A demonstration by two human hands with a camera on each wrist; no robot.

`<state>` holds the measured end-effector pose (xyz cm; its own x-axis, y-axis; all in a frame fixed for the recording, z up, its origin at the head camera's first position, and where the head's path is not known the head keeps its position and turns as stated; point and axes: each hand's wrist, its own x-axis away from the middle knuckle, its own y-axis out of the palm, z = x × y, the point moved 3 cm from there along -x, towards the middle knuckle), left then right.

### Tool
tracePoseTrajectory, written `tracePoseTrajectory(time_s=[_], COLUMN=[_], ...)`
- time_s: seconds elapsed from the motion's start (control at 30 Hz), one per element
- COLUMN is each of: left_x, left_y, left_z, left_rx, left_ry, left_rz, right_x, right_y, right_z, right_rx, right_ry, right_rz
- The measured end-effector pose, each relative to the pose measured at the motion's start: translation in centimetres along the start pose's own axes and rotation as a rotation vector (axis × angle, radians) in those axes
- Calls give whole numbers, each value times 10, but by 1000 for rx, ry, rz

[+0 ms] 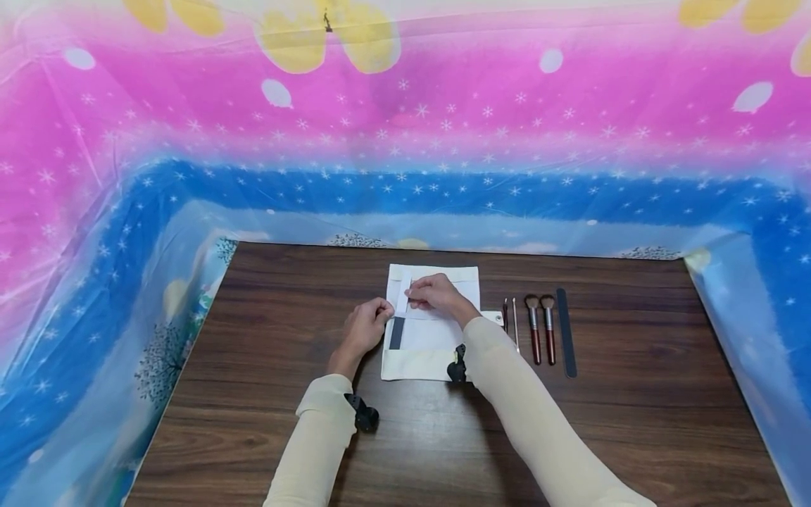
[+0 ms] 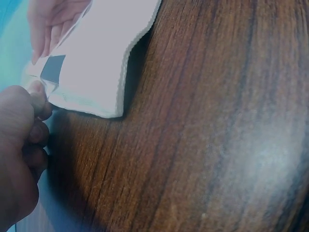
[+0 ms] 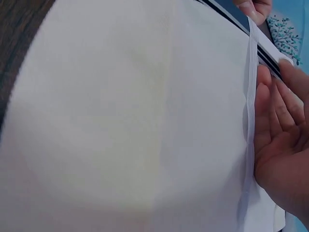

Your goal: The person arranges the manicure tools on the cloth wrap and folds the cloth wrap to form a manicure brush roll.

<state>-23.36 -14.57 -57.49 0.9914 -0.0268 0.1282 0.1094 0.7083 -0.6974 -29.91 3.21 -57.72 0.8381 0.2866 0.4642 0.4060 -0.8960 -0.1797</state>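
Observation:
A white fabric pouch (image 1: 431, 362) lies opened flat on the table, a white elastic band (image 3: 250, 111) running across it. A flat nail file (image 1: 397, 333) passes under that band; its near part looks dark grey, its far part white. My right hand (image 1: 437, 294) pinches the far part of the file between thumb and fingers, just beyond the band. At the pouch's left edge, my left hand (image 1: 367, 325) pinches the edge by the band between thumb and index finger. In the left wrist view, my left hand (image 2: 19, 150) has its other fingers curled.
Right of the pouch lie thin metal tools (image 1: 516, 324), two makeup brushes (image 1: 541, 331) with dark red handles and a dark nail file (image 1: 567, 332). A strap with a snap (image 1: 494, 318) sticks out from the pouch's right side. Patterned cloth (image 1: 418, 190) surrounds the wooden table (image 1: 253, 422).

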Motion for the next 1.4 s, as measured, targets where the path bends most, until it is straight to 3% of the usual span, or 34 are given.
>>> tracePoseTrajectory(time_s=[0.23, 0.6, 1.13, 1.4], left_x=[0, 1, 2, 6], left_y=[0, 2, -1, -4], left_z=[1, -1, 1, 4], left_rx=[-9, -17, 19, 66], left_ry=[-12, -14, -5, 40], left_rz=[4, 12, 14, 51], right_x=[1, 6, 5, 1], right_y=[-3, -2, -3, -5], right_z=[-5, -10, -8, 2], right_rx=[173, 236, 170, -28], right_ry=[-33, -64, -70, -63], right_rz=[-94, -137, -79, 9])
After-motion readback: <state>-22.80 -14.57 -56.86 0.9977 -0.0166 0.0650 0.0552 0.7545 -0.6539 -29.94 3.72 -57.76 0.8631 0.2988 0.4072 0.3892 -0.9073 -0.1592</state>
